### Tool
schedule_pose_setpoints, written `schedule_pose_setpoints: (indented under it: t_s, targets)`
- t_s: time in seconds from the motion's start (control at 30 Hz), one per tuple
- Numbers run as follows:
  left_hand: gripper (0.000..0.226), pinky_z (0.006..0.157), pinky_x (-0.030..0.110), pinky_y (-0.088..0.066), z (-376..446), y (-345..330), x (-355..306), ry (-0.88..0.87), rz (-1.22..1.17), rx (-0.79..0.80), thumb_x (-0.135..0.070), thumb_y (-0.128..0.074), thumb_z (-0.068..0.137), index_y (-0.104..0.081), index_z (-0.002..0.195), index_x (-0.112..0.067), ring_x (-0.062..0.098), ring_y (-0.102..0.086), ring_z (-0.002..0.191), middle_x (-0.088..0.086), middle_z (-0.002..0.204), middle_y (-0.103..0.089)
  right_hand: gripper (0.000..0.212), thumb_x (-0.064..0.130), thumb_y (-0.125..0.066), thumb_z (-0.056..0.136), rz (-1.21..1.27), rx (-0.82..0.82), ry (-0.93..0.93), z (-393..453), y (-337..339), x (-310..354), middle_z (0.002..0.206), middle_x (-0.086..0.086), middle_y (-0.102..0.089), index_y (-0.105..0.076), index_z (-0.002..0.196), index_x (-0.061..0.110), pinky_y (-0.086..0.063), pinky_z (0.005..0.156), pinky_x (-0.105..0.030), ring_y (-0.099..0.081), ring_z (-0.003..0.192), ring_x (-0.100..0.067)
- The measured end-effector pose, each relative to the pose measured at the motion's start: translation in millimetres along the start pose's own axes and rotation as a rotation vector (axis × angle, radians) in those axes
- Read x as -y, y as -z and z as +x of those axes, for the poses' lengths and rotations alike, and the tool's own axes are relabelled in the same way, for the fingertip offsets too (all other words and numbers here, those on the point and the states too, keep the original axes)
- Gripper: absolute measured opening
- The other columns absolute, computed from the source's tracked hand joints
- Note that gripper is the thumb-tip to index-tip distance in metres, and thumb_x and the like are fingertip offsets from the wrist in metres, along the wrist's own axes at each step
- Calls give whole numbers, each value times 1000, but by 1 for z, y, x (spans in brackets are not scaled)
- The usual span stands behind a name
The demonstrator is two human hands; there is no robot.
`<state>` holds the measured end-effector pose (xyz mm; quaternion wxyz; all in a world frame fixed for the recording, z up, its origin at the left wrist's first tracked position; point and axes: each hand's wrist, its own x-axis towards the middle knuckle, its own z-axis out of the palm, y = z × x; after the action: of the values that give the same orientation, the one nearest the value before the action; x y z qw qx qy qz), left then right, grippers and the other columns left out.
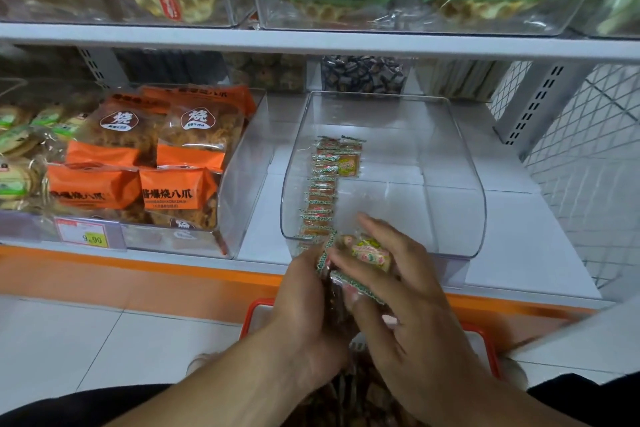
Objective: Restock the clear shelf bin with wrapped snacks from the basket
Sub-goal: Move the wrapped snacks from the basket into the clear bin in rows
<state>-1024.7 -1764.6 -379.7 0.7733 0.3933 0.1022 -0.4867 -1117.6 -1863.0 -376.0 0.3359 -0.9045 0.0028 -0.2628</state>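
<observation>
From the head view, both hands meet at the front lip of the clear shelf bin (pixel 453 163). The left hand (pixel 304 302) and the right hand (pixel 398 305) together clasp a bunch of wrapped snacks (pixel 360 260), fingers curled round the packets. A row of the same snacks (pixel 322 191) already lies along the bin's left side, with most of the floor bare. The red basket (pixel 485 343) sits on the floor below, just under the wrists.

The bunch looks loose and the wrappers slick, so packets may slide out between the fingers and fall outside the bin. Pushing them in carelessly could also knock the tidy row askew.
</observation>
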Motion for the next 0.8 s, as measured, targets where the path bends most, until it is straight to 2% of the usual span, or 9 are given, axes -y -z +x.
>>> schedule_pose_setpoints:
  t_s: [0.1, 0.2, 0.33, 0.4, 0.47, 0.53, 0.6, 0.67, 0.8]
  targets:
    - [48, 86, 37, -55, 1, -1, 6, -4, -101, 46, -42, -47, 97, -82, 99, -10, 28, -76, 97, 13, 107, -76, 45, 40, -38, 104, 2, 71, 25, -3, 3, 6, 161, 9, -29, -51, 145, 30, -35, 115, -50, -31, 149, -15]
    - [45, 77, 33, -57, 1, -4, 7, -85, -93, 28, -42, -51, 96, -82, 95, -10, 26, -76, 90, 11, 99, -77, 43, 28, -39, 106, 69, 5, -38, -4, 1, 12, 159, 16, -33, -45, 148, 28, -24, 120, -54, -27, 150, -10]
    - [38, 84, 41, -57, 2, -12, 1, -342, -13, -113, -38, -51, 101, -77, 107, -11, 32, -71, 94, 15, 104, -74, 65, 47, -54, 94, 295, -72, -323, 1, 3, 15, 160, 34, -14, -24, 152, 50, -27, 117, -24, -12, 149, 8]
    - [38, 79, 40, -59, 2, -14, -4, -466, 16, -171, -42, -51, 103, -77, 102, -14, 32, -74, 90, 15, 98, -75, 75, 55, -67, 84, 532, -25, -559, 5, 5, 17, 152, 38, -32, -24, 145, 65, -30, 116, -25, -30, 139, 16]
    - [40, 83, 47, -59, 0, -18, -11, -577, 40, -216, -47, -56, 99, -74, 112, -13, 39, -73, 98, 20, 104, -75, 79, 47, -77, 75, 817, 20, -715, 6, 2, 16, 133, 31, -59, -37, 141, 63, -39, 114, -36, -53, 126, 8]
    - [52, 96, 57, -55, -3, -23, -17, -658, 47, -244, -49, -63, 91, -66, 127, -11, 44, -68, 112, 25, 119, -70, 69, 36, -73, 75, 1047, 45, -778, 11, -2, 17, 124, 18, -69, -51, 138, 51, -49, 105, -46, -64, 119, -7]
    - [61, 103, 60, -48, -1, -26, -21, -714, 47, -260, -48, -65, 86, -62, 132, -9, 48, -62, 120, 28, 127, -66, 60, 29, -77, 78, 1204, 64, -801, 14, -4, 17, 123, 6, -72, -61, 134, 37, -59, 87, -43, -69, 114, -16]
    - [57, 98, 56, -50, 0, -28, -26, -737, 38, -243, -45, -63, 88, -62, 129, -5, 51, -61, 118, 32, 125, -65, 58, 27, -79, 75, 1249, 53, -784, 18, -4, 17, 120, 3, -73, -63, 130, 32, -60, 78, -35, -70, 110, -17]
    - [63, 88, 48, -53, 1, -34, -32, -673, 58, -218, -51, -62, 90, -61, 133, -6, 47, -65, 113, 28, 125, -67, 87, 17, -88, 65, 1217, -30, -793, 27, 1, 6, 115, -3, -74, -46, 139, 34, -57, 92, -50, -71, 108, -26]
